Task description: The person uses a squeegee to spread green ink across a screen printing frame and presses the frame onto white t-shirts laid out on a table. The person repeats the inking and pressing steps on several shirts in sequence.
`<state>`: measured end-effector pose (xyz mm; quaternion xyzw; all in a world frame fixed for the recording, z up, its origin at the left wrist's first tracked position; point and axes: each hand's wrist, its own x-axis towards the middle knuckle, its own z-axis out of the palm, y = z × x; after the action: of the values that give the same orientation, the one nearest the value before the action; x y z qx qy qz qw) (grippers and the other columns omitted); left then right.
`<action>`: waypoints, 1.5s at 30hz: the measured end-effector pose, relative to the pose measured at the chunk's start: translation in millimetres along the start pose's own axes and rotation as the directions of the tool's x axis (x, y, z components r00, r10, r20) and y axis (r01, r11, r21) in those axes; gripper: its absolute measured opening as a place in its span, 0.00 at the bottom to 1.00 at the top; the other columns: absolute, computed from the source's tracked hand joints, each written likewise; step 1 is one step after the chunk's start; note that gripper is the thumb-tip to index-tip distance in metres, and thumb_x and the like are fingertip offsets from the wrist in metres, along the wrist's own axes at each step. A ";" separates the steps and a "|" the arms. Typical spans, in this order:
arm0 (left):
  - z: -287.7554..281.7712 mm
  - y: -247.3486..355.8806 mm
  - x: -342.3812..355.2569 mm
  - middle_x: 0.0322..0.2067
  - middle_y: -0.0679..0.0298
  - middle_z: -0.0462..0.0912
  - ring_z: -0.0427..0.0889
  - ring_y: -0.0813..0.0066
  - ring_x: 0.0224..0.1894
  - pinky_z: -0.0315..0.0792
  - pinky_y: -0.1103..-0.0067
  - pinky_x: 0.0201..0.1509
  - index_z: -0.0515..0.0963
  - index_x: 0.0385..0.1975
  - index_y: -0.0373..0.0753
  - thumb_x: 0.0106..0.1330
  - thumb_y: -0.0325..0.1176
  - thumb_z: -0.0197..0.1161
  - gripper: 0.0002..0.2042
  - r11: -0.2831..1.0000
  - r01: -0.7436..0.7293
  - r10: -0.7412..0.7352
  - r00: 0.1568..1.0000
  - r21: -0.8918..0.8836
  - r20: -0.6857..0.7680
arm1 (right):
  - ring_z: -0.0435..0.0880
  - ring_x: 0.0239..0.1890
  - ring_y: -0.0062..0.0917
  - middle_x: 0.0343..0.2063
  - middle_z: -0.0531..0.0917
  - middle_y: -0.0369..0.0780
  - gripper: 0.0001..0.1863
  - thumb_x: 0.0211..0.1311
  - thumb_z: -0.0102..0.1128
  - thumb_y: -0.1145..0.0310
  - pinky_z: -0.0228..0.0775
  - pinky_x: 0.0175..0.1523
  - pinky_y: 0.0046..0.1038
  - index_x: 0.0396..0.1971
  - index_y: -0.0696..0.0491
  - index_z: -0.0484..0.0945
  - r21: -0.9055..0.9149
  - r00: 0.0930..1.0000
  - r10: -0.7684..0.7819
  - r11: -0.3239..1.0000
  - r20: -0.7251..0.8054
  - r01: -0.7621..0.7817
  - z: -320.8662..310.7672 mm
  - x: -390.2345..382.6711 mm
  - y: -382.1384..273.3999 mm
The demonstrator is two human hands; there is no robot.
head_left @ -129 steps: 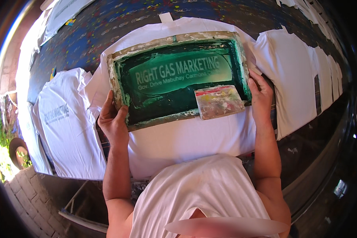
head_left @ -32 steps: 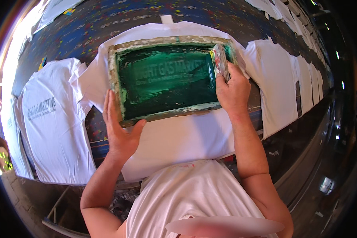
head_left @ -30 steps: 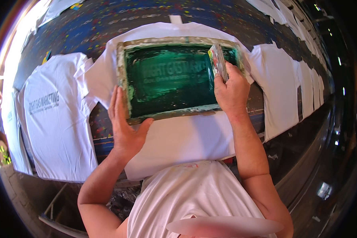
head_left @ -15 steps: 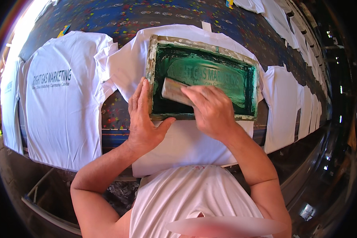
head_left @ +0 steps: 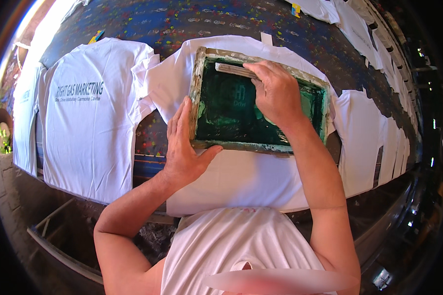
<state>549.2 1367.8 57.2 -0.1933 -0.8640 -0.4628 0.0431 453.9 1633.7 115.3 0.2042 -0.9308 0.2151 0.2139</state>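
A wooden-framed printing screen point(head_left: 198, 93) lies on a white T-shirt point(head_left: 221, 184), its mesh coated with dark green ink. My left hand point(head_left: 186, 152) rests against the screen's near left corner, fingers stretched along the left side and thumb spread along the near edge. Near the far inner edge, my right hand point(head_left: 278, 93) is closed on a squeegee point(head_left: 234, 70) with a pale wooden handle. Its blade is hidden from view. Dark ink covers most of the mesh, and part of the lettering shows through left of my right hand.
A printed white T-shirt point(head_left: 86, 132) lies to the left, with another beyond it. Several white shirts point(head_left: 357, 142) line the right side, and more lie along the far right. The long dark table point(head_left: 206, 19) is speckled with paint. A metal bar point(head_left: 59, 253) is low at left.
My right hand has moved the squeegee from the near left of the screen to its far edge. Dark ink now covers much of the lettering. My left hand stays at the corner.
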 end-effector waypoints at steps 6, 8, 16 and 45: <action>-0.2 2.8 0.0 0.82 0.39 0.58 0.59 0.39 0.83 0.55 0.52 0.87 0.46 0.87 0.30 0.56 0.31 0.88 0.64 0.999 0.036 -0.036 0.999 0.005 0.015 | 0.91 0.48 0.47 0.45 0.92 0.44 0.21 0.61 0.70 0.81 0.84 0.52 0.43 0.54 0.51 0.90 0.067 0.983 -0.011 0.998 0.183 -0.001 -2.4 21.5 8.3; -0.3 3.9 0.2 0.82 0.39 0.58 0.59 0.39 0.83 0.55 0.53 0.87 0.46 0.87 0.30 0.55 0.30 0.88 0.64 0.999 0.041 -0.041 0.999 -0.009 0.014 | 0.91 0.47 0.47 0.44 0.92 0.44 0.20 0.60 0.70 0.81 0.83 0.52 0.43 0.52 0.51 0.91 0.119 0.966 -0.052 0.993 0.254 0.022 -7.7 28.0 10.4; 0.5 8.5 -0.5 0.83 0.43 0.59 0.63 0.43 0.82 0.59 0.56 0.86 0.48 0.87 0.32 0.53 0.28 0.90 0.65 0.996 0.091 -0.091 0.996 0.002 0.010 | 0.90 0.53 0.39 0.43 0.94 0.39 0.21 0.54 0.67 0.85 0.82 0.59 0.40 0.45 0.49 0.94 0.193 0.757 -0.476 0.878 0.447 0.438 -32.0 45.2 40.5; 5.8 7.8 -4.2 0.82 0.49 0.61 0.71 0.56 0.78 0.74 0.64 0.79 0.44 0.89 0.37 0.58 0.20 0.85 0.63 0.937 0.213 -0.209 0.977 -0.276 0.046 | 0.88 0.47 0.43 0.39 0.92 0.44 0.16 0.60 0.67 0.82 0.81 0.54 0.43 0.48 0.55 0.91 0.240 0.943 0.004 0.967 0.334 -0.089 -106.8 -89.3 57.5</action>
<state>556.6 1375.2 58.9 -0.1075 -0.8062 -0.5803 -0.0412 533.6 1758.9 141.0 0.2406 -0.9232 0.2990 0.0218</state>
